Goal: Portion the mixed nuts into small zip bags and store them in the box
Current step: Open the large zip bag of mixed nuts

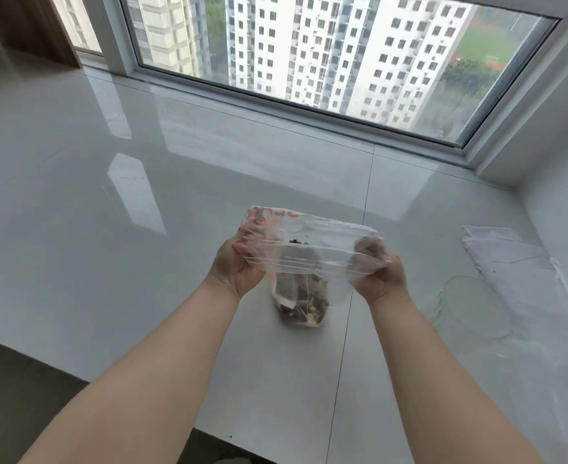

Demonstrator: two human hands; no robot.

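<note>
A large clear zip bag (312, 242) with red print near its top hangs above the white sill, its mouth stretched wide. Mixed nuts (304, 304), brown and dark, fill its bottom, which rests on the sill. My left hand (239, 262) grips the bag's left rim. My right hand (378, 266) grips the right rim, its fingers curled inside the plastic. A flat stack of small empty zip bags (506, 247) lies on the sill to the right. A clear round container (473, 308), hard to make out, sits in front of that stack.
The glossy white sill (142, 229) spreads wide to the left and ends in a front edge near my forearms. A big window (326, 55) runs along the back. A white wall (563, 182) closes the right side.
</note>
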